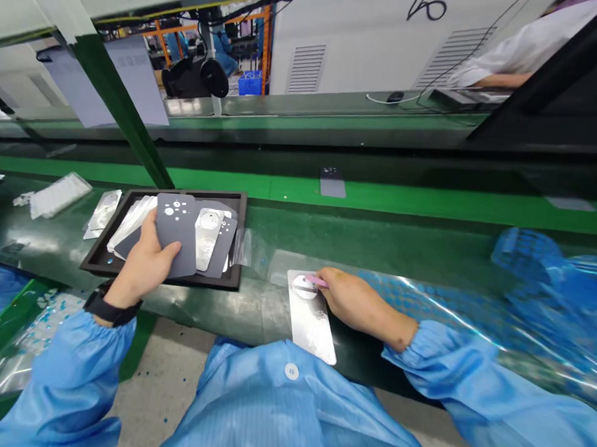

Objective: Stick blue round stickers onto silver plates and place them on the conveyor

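Note:
My left hand (146, 259) grips a dark grey phone back panel (180, 234) with camera cutouts at its top, over the left part of a black tray (210, 281). Beside it in the tray lie a shiny silver panel (206, 242), another grey panel (222, 246) and a fan of pale panels (134, 221). In my right hand (349, 293), the fingers are closed round a slim pink stick-like tool (317, 280). Its tip is at the round camera area of a silver phone back panel (314, 324), which lies at the bench's near edge.
Silver panels (105, 210) and a white packet (62, 194) lie left of the tray. One grey panel (332, 182) rests on the green strip behind. Blue-dotted plastic film (425, 297) spreads to the right. A green post (124, 114) rises behind the tray; another person's sleeve (518, 45) shows across.

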The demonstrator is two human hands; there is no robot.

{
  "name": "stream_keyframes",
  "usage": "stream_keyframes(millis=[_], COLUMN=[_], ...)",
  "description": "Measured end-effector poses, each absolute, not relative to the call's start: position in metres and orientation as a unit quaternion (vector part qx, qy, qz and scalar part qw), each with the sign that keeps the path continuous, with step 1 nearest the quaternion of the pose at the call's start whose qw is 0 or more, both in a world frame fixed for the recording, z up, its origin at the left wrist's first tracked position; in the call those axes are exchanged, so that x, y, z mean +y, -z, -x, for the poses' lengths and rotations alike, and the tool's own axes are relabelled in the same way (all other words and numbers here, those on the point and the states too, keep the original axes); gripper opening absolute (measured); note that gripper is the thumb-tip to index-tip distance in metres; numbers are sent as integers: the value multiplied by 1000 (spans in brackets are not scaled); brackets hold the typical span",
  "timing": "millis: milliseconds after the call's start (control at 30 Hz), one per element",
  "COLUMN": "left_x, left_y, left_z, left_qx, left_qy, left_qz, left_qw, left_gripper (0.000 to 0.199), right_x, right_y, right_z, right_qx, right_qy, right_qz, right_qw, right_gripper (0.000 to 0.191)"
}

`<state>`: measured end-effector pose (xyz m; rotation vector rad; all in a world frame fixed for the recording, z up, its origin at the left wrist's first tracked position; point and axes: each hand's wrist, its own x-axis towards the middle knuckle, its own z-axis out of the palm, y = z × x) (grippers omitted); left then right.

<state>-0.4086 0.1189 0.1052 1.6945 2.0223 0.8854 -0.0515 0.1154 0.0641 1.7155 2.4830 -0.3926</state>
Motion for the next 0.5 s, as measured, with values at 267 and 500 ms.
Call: stream_keyframes(millis=[267,500], left_x=[159,146], left_y=[-78,-58], left_z=[357,352], left_qx=[685,685], left_qy=[-232,-136], left_qz=[-674,-715], left_qw=[149,7], left_gripper=[77,45], right_x=[223,334], right_y=[-122,-125], right_z=[14,-6], right_qx=[727,665], right_qy=[113,64], right_qz=[-652,-734], right_qw=[-184,-120], right_gripper=[26,33])
